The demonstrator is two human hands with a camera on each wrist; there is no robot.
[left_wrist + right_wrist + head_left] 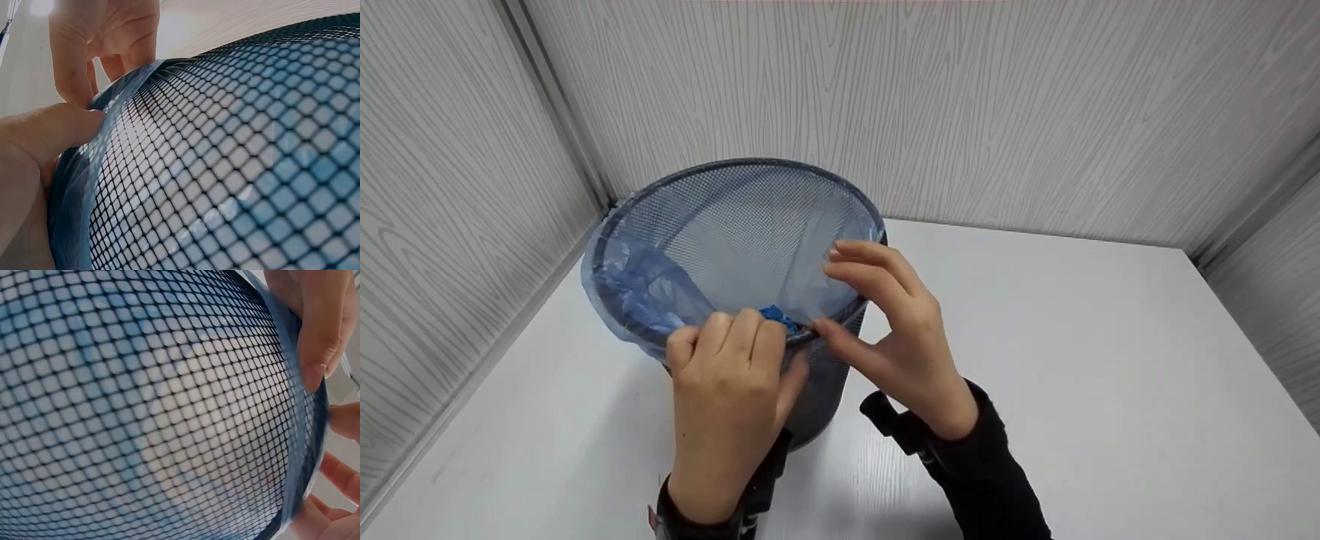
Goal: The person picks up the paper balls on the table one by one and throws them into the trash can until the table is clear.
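Pinching the blue bag [652,289] at the mesh bin [750,202] rim — both hands; no writing.

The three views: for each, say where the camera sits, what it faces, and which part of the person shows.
Head: above, looking down at the mesh bin with its blue bag; left hand and right hand show.
Left wrist: beside the bin's wall; left thumb, right fingers.
Right wrist: opposite side; fingers on the rim.
Both wrist views share mesh and bag edge.
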